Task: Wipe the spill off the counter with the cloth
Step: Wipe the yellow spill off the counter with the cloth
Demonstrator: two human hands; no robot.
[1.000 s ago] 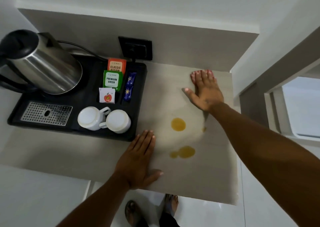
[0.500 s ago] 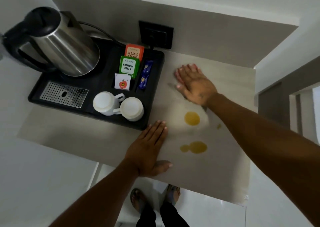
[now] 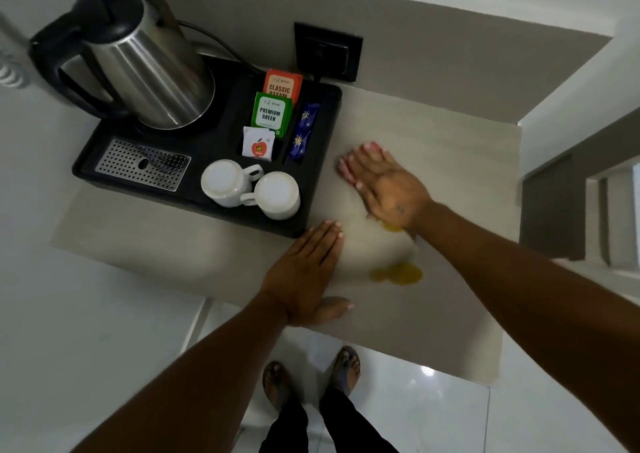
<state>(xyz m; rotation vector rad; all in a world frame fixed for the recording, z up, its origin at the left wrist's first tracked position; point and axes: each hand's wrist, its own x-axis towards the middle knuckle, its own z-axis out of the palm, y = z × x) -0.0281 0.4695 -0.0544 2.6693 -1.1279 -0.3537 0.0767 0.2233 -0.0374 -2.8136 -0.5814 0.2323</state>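
Two orange-yellow puddles lie on the beige counter [image 3: 450, 161]. The nearer puddle [image 3: 396, 274] is fully in sight. The farther puddle [image 3: 391, 227] is mostly covered by the heel of my right hand [image 3: 384, 182], which lies flat and blurred on the counter with its fingers pointing at the tray. My left hand [image 3: 304, 276] rests flat at the counter's front edge, left of the puddles, fingers together. I cannot make out a cloth under or in either hand.
A black tray [image 3: 221, 141] on the left of the counter holds a steel kettle [image 3: 149, 68], two upturned white cups [image 3: 225, 182], and tea sachets [image 3: 273, 111]. A black wall socket [image 3: 327, 52] sits behind it. My feet [image 3: 311, 380] stand on white floor below.
My right hand has slid from the far right of the counter leftward and nearer, onto the farther puddle. My left hand has stayed put. The view has shifted.
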